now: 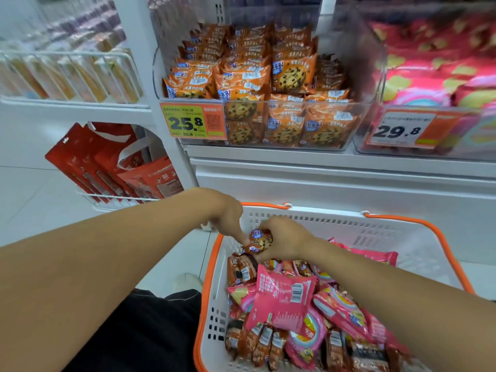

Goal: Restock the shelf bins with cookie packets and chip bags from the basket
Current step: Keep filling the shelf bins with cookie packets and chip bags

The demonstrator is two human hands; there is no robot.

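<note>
Both our hands meet over the far corner of the basket, on cookie packets.

Our right hand point(285, 241) curls round an orange cookie packet point(261, 238), which it mostly hides; our left hand point(228, 218) points its fingers down onto a second, smaller-looking packet point(251, 248) just below, though we cannot tell whether it pinches it or only touches it. Under them the white basket point(402, 232) with orange rim holds pink chip bags point(281, 299) and brown packets point(243, 269), its near end cut off by the frame. Above, the clear cookie bin point(268, 84) stands nearly full behind a 25.8 tag point(192, 120); the pink-filled bin point(440, 63) on the right is blurred and cropped.
</note>
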